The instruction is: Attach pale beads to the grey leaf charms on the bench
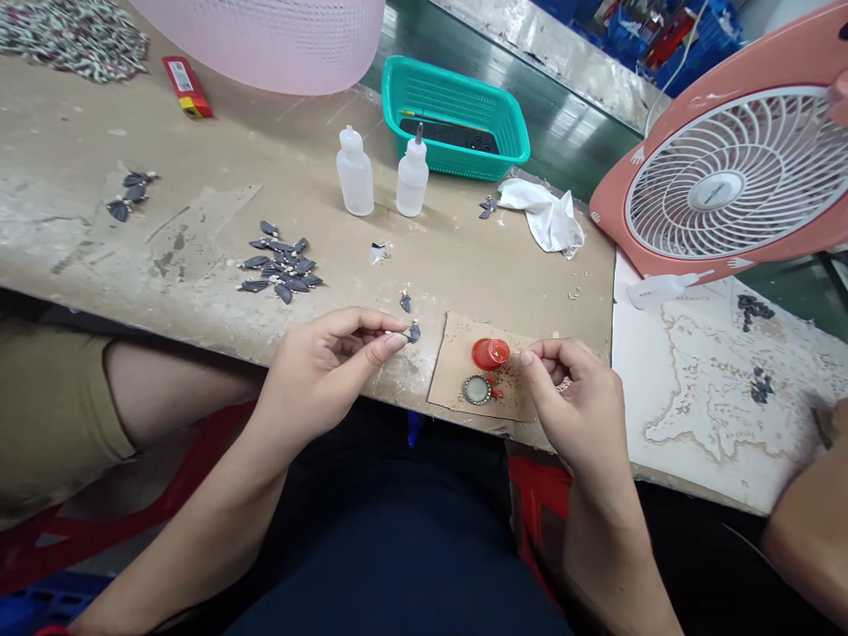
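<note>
My left hand [328, 367] pinches a small dark leaf-shaped piece [413, 333] between thumb and forefinger, just above the table's front edge. My right hand [573, 397] is curled in a pinch beside a red cap [491, 352] and a round metal cap [477, 389] with tiny red beads, all on a brown card [450, 375]. What the right fingers hold is too small to make out. Another dark piece [405, 303] lies just beyond my left fingertips. A pile of several dark leaf pieces [282, 269] lies farther left.
Two white squeeze bottles [355, 173] [412, 177] stand mid-table before a teal basket [457, 115]. A white cloth [547, 216] and a pink fan [735, 168] are at right. A red lighter [186, 87] lies far left. Other people's limbs show at left [59, 397] and right [808, 521].
</note>
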`<state>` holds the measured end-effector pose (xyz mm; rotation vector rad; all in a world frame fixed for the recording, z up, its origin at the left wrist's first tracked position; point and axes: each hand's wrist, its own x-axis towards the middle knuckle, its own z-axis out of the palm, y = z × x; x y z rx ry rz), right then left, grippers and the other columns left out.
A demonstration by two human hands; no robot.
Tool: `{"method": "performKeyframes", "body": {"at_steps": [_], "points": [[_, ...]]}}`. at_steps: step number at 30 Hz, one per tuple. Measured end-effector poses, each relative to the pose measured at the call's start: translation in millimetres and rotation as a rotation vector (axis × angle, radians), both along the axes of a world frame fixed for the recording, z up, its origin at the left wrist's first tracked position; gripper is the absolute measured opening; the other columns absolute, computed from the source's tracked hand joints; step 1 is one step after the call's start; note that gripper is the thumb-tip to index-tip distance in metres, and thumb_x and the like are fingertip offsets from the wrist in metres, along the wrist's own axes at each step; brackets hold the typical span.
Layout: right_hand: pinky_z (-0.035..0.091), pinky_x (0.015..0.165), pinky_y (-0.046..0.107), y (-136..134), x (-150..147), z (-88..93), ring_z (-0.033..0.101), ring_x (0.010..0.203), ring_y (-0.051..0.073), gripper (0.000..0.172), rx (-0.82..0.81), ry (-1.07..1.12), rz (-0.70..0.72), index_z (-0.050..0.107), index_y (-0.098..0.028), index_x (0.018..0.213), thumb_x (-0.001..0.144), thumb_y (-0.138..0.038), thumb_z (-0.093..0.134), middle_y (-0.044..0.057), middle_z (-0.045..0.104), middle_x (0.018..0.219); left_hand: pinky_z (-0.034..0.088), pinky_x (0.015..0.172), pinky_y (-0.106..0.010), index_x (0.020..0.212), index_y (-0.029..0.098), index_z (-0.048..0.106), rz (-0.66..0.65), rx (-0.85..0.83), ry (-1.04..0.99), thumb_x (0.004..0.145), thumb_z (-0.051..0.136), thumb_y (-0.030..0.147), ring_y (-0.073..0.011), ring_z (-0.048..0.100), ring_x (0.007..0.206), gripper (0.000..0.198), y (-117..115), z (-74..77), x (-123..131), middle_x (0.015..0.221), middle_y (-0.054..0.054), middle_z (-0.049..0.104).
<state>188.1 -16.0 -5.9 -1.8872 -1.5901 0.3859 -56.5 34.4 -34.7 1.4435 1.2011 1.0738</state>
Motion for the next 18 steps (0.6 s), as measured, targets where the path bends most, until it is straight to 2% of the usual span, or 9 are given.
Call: {"method": "performKeyframes", "body": {"at_steps": [6, 11, 18], "points": [[0.035, 0.055, 0.025, -7, 6, 1.1, 0.044, 0.058, 0.01, 0.019, -0.054, 0.418, -0.024, 0.065, -0.021, 0.08, 0.089, -0.038, 0.065, -0.005, 0.052, 0.065, 0.053, 0.075, -0.014, 0.094, 0.024, 0.076, -0.03, -0.019, -0.061, 0.085, 0.075, 0.024, -0.0097, 0.07, 0.085, 0.009, -3, 1.8, 4, 0.094, 0.002, 0.077], [0.038, 0.063, 0.024, -13, 6, 1.9, 0.046, 0.067, 0.01, 0.019, -0.03, 0.731, 0.018, 0.065, -0.022, 0.08, 0.088, -0.039, 0.068, -0.004, 0.052, 0.07, 0.052, 0.07, -0.011, 0.092, 0.026, 0.078, -0.088, -0.024, -0.139, 0.085, 0.074, 0.02, -0.0075, 0.068, 0.078, 0.01, -9, 8.0, 13, 0.086, 0.003, 0.076], [0.04, 0.065, 0.025, -27, -2, 8.7, 0.047, 0.069, 0.01, 0.015, -0.017, 0.907, 0.101, 0.066, -0.023, 0.083, 0.09, -0.036, 0.066, -0.004, 0.05, 0.068, 0.052, 0.067, -0.01, 0.091, 0.026, 0.078, -0.213, -0.118, -0.286, 0.085, 0.075, 0.019, -0.0071, 0.069, 0.075, 0.01, -21, 21.7, 26, 0.082, 0.003, 0.076]]}}
